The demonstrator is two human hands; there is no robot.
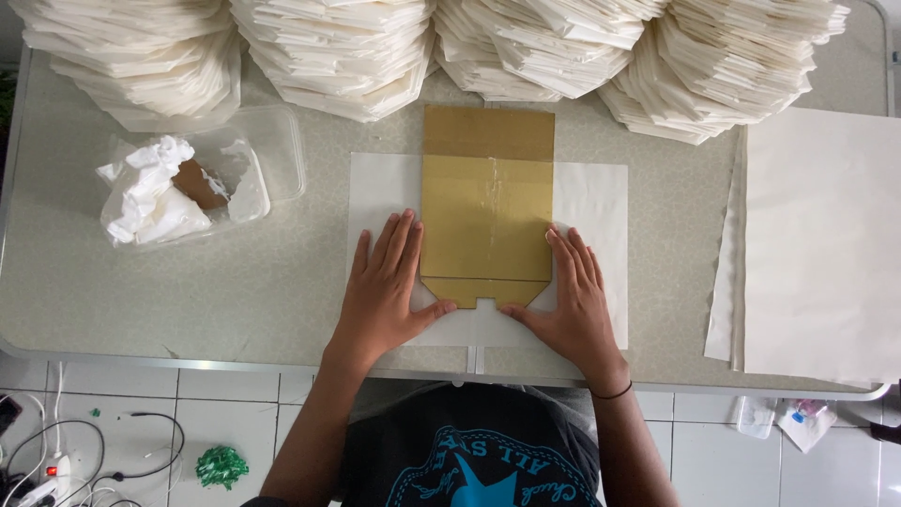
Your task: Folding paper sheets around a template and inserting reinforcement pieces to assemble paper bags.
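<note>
Both hands are flat on the work, nearest me at the table's point(282, 310) front edge. Left hand point(380, 286) is spread open on the white sheet point(589, 202), thumb touching the bottom-left corner of the gold template point(486, 211). Right hand point(572, 296) mirrors it at the bottom-right corner. Nothing is pinched or gripped, just palms and fingers pressing down.

Template lies centered on the sheet, with its notched end toward me. I'd guess it's stiff card: flat, crisp edges, a bit glossy, so it may slide on the paper. Pinning the 2 bottom corners seems the way to hold it. The sheet looks thin, light and easy to crease, so I'd lift it by an edge, not the middle.

Hard to say:
- how much sheet is under the template, or whether it's 1 layer
- the folded stacks point(357, 56) behind the template run out of view at the top
- the blank pile point(826, 244) right of the template is cut off at the side
- left of the template, a clear tub point(282, 150) holds crumpled white stuff and something brown I can't identify
</note>
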